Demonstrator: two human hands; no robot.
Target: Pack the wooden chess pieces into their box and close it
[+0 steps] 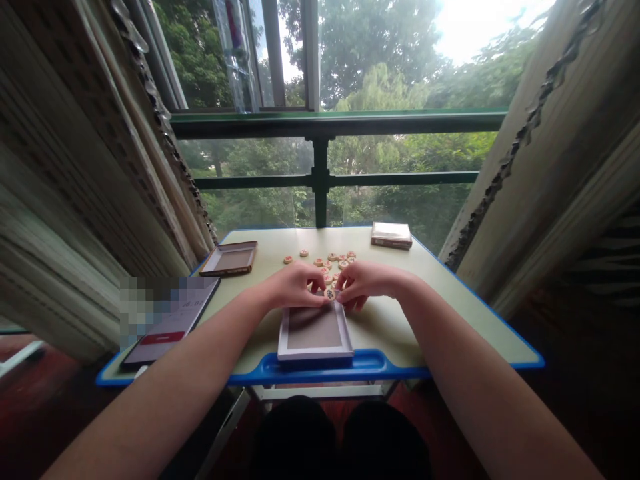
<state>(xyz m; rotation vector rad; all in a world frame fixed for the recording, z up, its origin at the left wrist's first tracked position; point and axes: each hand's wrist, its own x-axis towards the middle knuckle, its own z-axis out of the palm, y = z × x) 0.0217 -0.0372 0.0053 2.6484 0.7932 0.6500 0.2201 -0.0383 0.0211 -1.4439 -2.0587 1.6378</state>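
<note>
Between my two hands, over the far edge of a shallow open box (316, 328), is a round Chinese chess piece (329, 294) with a dark character. My left hand (299, 285) pinches it from the left with thumb and fingers. From the right, the fingertips of my right hand (361, 283) close on the same piece. Just beyond my hands lie several more loose chess pieces (333, 256), some with red and some with dark characters. My fingers partly hide the nearest ones. The inside of the box shows a bare brown bottom and white walls.
A box lid or tray (230, 259) lies at the table's left. A tablet (175, 327) rests near the left edge. At the back right sits a closed flat box (391, 235). The blue-edged table (440, 333) stands against a railed window, with curtains at both sides.
</note>
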